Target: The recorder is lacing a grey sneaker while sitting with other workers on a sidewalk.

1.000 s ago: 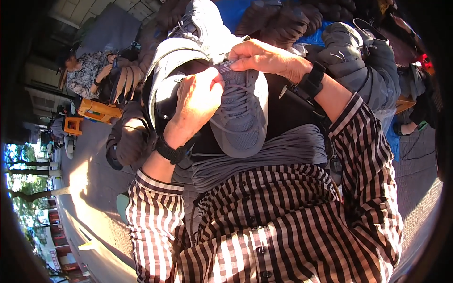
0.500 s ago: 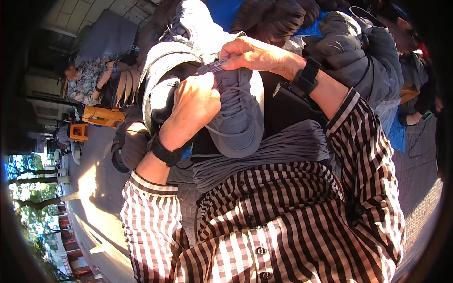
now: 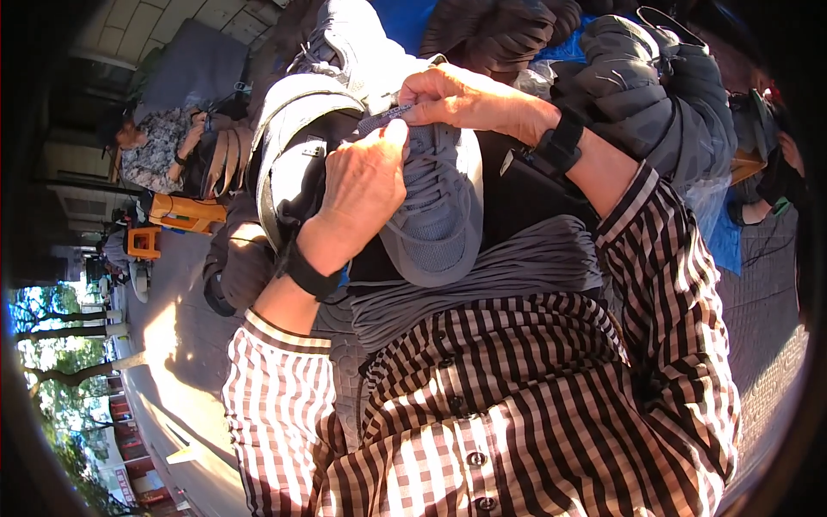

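A grey lace-up sneaker (image 3: 433,241) lies on my lap with its toe toward me. Its tongue (image 3: 385,119) stands up at the far end, between my hands. My left hand (image 3: 362,185) is closed, thumb and fingers pinching the near-left side of the tongue. From the right, my right hand (image 3: 478,103) pinches the tongue's upper edge. Grey laces run through the eyelets, partly hidden by my left hand. Just beyond my hands is a second, paler grey sneaker (image 3: 349,43), brightly sunlit.
A bundle of grey laces (image 3: 508,263) lies across my lap. Dark brown (image 3: 491,39) and grey (image 3: 633,86) cord bundles lie beyond, on blue sheeting. An open black-and-white item (image 3: 289,129) is left of the sneaker. A person (image 3: 159,146) sits near yellow stools (image 3: 185,211).
My left hand has shifted slightly up and right, its thumb now nearer the right fingertips. A lace that stretched under it toward the toe no longer shows there. My right hand barely moved.
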The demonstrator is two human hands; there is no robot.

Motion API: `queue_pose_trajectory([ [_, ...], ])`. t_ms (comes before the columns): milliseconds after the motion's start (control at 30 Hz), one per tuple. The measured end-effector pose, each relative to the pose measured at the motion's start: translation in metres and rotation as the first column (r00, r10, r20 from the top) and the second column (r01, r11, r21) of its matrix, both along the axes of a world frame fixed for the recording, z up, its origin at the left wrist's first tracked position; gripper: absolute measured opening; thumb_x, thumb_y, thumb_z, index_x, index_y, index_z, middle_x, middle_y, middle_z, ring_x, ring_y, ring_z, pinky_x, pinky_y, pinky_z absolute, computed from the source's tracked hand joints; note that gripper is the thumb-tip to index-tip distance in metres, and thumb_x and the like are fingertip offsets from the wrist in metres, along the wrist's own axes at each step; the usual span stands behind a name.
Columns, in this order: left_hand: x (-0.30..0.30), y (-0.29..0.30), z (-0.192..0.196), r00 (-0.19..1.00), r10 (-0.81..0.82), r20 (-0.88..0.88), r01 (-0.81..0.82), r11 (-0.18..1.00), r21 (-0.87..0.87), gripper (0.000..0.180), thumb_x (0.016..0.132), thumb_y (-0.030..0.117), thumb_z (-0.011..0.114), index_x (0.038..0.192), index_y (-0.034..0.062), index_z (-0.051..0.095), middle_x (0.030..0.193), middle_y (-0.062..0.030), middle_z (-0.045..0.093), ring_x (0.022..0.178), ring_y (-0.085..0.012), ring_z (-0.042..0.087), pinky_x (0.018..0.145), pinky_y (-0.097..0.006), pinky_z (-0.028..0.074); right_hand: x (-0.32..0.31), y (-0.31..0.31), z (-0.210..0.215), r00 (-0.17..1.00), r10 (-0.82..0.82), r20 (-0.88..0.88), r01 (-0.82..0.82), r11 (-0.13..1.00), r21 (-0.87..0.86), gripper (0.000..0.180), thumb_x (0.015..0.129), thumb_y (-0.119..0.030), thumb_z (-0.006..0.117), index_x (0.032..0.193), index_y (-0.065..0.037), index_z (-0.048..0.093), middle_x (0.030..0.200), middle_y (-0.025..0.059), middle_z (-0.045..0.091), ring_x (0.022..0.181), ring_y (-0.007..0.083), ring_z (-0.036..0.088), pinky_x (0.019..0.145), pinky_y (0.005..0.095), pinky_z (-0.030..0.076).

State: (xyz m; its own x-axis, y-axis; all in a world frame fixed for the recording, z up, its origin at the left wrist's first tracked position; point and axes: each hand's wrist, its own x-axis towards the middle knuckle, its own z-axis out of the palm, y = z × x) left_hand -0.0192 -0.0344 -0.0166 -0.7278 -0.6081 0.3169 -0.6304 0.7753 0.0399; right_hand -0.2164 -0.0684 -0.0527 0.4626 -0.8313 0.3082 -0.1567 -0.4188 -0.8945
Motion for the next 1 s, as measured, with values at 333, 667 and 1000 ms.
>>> queue_pose_trajectory([
  [333,0.002,-0.013,0.013,0.997,0.041,-0.064,-0.058,0.954,-0.293,0.052,0.073,0.014,0.072,0.119,-0.0002,0.051,0.103,-0.0194,0.059,0.091,-0.0371,0.059,0.086,-0.045,0.046,-0.005,-0.006,-0.005,0.987,0.117,0.106,-0.127,0.987,0.096,0.022,0.09,-0.027,0.065,0.094,-0.006,0.063,0.078,-0.0037,0.055,0.075,0.0059,0.048,0.071,0.0244,0.037],
  [667,0.0,-0.052,0.033,0.997,0.071,0.005,-0.052,0.667,0.743,0.046,0.065,0.012,0.07,0.107,-0.0015,0.058,0.089,-0.0092,0.062,0.084,-0.0176,0.055,0.078,-0.03,0.045,0.005,0.021,-0.001,0.989,-0.144,0.041,0.149,0.975,-0.162,0.02,0.085,-0.018,0.066,0.098,-0.004,0.058,0.083,0.0036,0.06,0.083,0.015,0.056,0.078,0.0286,0.041],
  [1000,0.009,-0.054,0.02,0.936,0.104,-0.336,0.25,0.477,0.843,0.036,0.073,0.008,0.071,0.107,0.0024,0.061,0.091,-0.0001,0.059,0.081,-0.0077,0.051,0.073,-0.022,0.044,0.015,0.069,-0.03,0.89,-0.457,-0.017,0.349,0.703,-0.62,0.017,0.077,-0.007,0.07,0.092,-0.007,0.061,0.086,0.0057,0.056,0.083,0.0253,0.057,0.072,0.035,0.048],
])
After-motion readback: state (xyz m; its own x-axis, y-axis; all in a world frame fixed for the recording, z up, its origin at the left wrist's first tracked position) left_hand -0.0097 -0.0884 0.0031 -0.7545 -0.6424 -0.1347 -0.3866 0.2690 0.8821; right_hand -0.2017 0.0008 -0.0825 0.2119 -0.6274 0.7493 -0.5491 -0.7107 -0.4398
